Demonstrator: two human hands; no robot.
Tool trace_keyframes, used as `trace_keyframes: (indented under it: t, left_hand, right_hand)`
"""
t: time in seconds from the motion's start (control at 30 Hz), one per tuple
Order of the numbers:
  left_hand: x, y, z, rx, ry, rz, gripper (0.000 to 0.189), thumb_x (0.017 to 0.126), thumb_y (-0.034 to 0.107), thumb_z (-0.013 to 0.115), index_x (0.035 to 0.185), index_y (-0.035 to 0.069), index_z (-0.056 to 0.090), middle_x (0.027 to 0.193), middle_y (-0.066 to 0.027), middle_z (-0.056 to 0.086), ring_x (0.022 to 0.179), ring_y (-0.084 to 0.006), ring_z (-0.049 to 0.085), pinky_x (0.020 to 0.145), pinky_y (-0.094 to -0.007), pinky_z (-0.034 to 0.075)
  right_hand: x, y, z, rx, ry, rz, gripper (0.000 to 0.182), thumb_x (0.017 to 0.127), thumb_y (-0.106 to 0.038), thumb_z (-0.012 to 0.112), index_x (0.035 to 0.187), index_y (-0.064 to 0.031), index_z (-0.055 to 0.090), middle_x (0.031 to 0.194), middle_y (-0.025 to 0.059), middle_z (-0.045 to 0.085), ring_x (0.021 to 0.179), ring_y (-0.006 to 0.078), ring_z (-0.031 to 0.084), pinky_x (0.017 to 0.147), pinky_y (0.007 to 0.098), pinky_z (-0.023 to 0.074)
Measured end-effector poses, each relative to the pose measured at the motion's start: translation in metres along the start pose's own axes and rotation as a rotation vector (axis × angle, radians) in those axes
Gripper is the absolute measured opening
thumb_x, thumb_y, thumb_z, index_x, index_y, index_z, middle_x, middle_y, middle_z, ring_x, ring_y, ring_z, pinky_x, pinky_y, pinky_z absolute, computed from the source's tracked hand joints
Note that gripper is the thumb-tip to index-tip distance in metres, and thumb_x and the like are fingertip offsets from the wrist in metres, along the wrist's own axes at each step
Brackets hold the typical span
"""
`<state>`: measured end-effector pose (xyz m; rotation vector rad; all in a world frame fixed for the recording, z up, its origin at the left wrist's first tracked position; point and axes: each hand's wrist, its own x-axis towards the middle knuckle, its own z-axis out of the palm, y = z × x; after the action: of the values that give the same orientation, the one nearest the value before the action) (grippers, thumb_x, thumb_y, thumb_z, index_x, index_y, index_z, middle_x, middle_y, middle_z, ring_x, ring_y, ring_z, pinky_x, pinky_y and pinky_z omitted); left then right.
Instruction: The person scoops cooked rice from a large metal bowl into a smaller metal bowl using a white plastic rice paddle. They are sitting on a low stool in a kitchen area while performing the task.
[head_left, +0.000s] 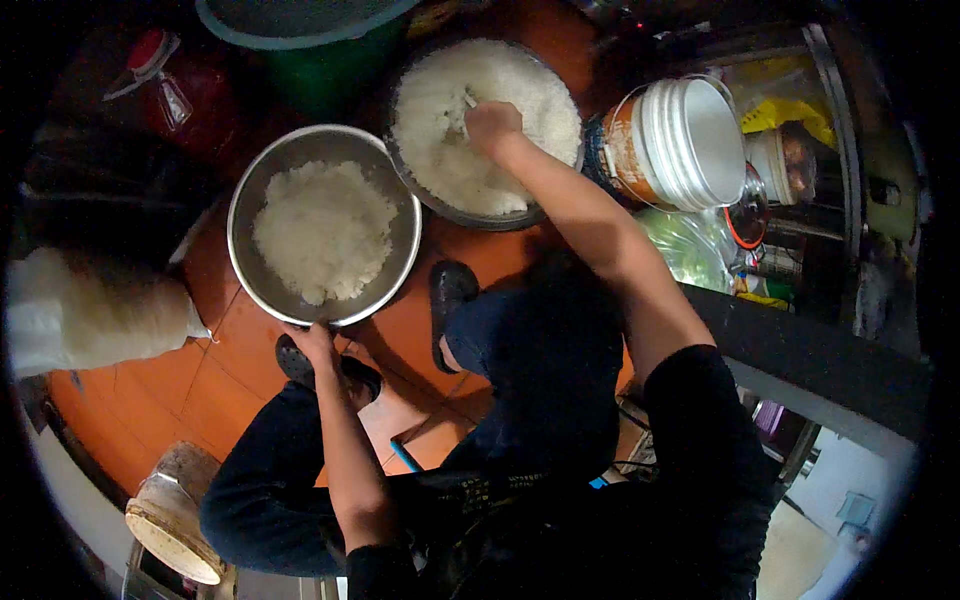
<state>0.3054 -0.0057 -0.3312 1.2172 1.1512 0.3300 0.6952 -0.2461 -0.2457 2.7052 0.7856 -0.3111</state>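
Note:
My left hand (313, 343) grips the near rim of a wide metal bowl (247, 281), which holds a heap of white rice (326, 229). Up and to the right, a round dark-rimmed vessel (480, 219) is largely filled with more white rice (544, 112). Over that rice is my right hand (493, 127), its fingers closed on a small, light-coloured handle or utensil (471, 97) that points into the rice; its far end cannot be made out. The two vessels stand side by side, their rims touching or nearly so.
A large green tub (315, 71) stands beyond the bowls. On the right are a white bucket (675, 142) and a clear plastic bag with green contents (694, 247). A pale sack (105, 311) lies at left, a dirty bucket (176, 502) at lower left. My shoes rest on orange floor tiles (225, 375).

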Motion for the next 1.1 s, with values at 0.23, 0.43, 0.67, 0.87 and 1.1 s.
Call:
trace_keyframes:
  t: [0.23,0.43,0.67,0.87,1.1]
  left_hand:
    - [0.022,-0.036,-0.022,0.12,0.001,0.185,0.086,0.071,-0.014,0.06,0.144,0.004,0.019,0.133,-0.0154,0.043,0.115,-0.0253,0.048,0.097,-0.0332,0.04]
    - [0.009,-0.015,-0.009,0.054,-0.032,0.049,0.08,0.071,-0.013,0.06,0.14,0.004,0.023,0.128,-0.0147,0.047,0.107,-0.0258,0.053,0.086,-0.0354,0.048]
    - [0.047,-0.055,-0.027,-0.148,-0.123,0.013,0.07,0.075,-0.001,0.064,0.136,0.003,0.031,0.122,-0.0161,0.051,0.095,-0.0245,0.056,0.073,-0.0355,0.052]
    - [0.003,-0.001,0.01,-0.071,-0.159,-0.12,0.07,0.078,0.001,0.06,0.137,0.011,0.023,0.103,-0.0142,0.055,0.072,-0.022,0.057,0.054,-0.0348,0.05]
    - [0.019,-0.011,-0.011,-0.016,-0.01,-0.268,0.069,0.079,0.003,0.06,0.136,0.015,0.022,0.119,-0.0123,0.047,0.093,-0.0234,0.056,0.065,-0.0351,0.053]
  right_hand:
    - [-0.005,-0.017,0.043,-0.159,-0.048,-0.317,0.017,0.079,-0.012,0.056,0.081,-0.0054,0.071,0.087,0.0111,0.07,0.084,0.0276,0.068,0.072,0.0388,0.0539]
    - [-0.069,0.025,-0.012,-0.036,-0.106,-0.2,0.018,0.075,-0.011,0.058,0.086,-0.004,0.071,0.089,0.0162,0.069,0.086,0.031,0.068,0.071,0.0428,0.0545]
    - [-0.129,0.027,-0.052,0.171,-0.347,0.071,0.017,0.067,-0.006,0.064,0.081,-0.0019,0.072,0.087,0.0152,0.07,0.083,0.0341,0.067,0.068,0.0439,0.0544]
    - [-0.115,0.038,0.149,0.684,-0.348,0.178,0.009,0.068,-0.006,0.058,0.065,-0.0016,0.066,0.064,0.0159,0.063,0.054,0.0292,0.06,0.048,0.0413,0.0453]
    - [-0.059,-0.037,0.233,1.23,0.049,0.395,0.02,0.088,-0.012,0.055,0.078,0.0051,0.058,0.06,0.0119,0.054,0.043,0.0207,0.05,0.038,0.0357,0.0357]
